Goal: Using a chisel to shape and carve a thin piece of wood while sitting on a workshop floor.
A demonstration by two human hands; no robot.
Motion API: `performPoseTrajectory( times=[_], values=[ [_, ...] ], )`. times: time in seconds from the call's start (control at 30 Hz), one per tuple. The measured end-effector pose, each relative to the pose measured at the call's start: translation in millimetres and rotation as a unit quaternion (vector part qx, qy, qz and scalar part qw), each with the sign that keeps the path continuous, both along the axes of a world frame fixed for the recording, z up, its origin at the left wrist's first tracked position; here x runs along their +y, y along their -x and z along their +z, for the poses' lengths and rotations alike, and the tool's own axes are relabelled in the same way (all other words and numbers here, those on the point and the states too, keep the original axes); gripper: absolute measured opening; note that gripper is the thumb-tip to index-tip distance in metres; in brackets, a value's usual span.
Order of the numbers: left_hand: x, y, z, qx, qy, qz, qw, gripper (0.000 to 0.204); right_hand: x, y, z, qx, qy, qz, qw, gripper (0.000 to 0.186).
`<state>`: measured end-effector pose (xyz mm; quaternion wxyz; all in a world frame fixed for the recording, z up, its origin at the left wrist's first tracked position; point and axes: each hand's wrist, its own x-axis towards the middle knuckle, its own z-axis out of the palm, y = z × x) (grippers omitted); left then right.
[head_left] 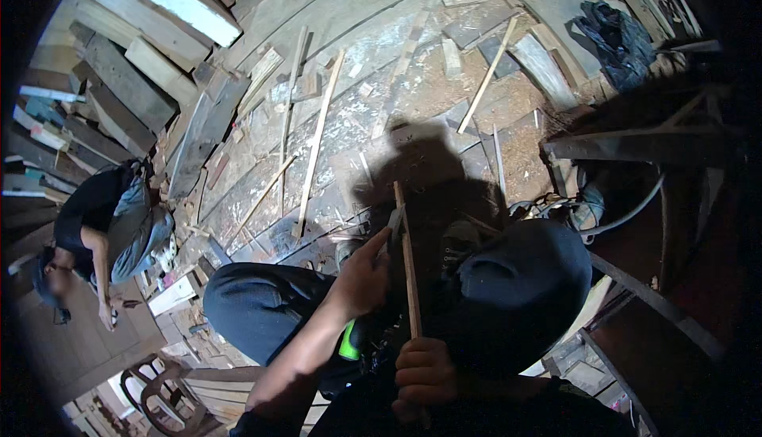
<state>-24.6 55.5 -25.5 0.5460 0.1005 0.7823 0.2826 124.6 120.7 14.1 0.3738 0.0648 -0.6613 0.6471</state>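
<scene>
A thin wooden strip (pixel 409 278) rises from my lap and slants slightly left toward its far end. Near its lower end my right hand (pixel 425 375) has its fingers wrapped round it. My left hand (pixel 363 277) is closed beside the strip's upper half, the index finger stretched forward along a flat grey blade-like tool (pixel 395 218). That blade lies against the strip's left side, close to the far tip. The handle is hidden in my palm, so the tool's exact kind is unclear.
Long wooden sticks (pixel 321 139) and shavings litter the floor ahead. Stacked boards (pixel 151 20) fill the far left, where another person (pixel 103 223) crouches over a brown panel (pixel 87 334). A wooden frame (pixel 635 147) stands at right, below a black plastic bag (pixel 615 40).
</scene>
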Motion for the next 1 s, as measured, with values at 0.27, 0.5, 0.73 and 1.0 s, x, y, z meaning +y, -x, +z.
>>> performPoseTrajectory(
  times=[0.27,0.5,0.73,1.0],
  values=[
    [11,11,-26,-0.028,-0.066,0.057,0.996,0.043,-4,-9,-5,0.020,0.000,-0.003,1.000,0.024],
    [0,7,4,-0.029,-0.019,0.040,0.999,0.045,-2,-1,5,0.022,-0.001,0.014,1.000,0.021],
    [1,2,-2,0.083,-0.036,-0.030,0.995,0.043,0,-3,2,0.010,-0.015,0.025,1.000,0.028],
    [-8,8,-22,0.006,-0.045,0.052,0.998,0.044,-5,-4,0,0.022,0.033,-0.040,0.998,0.026]
  ],
)
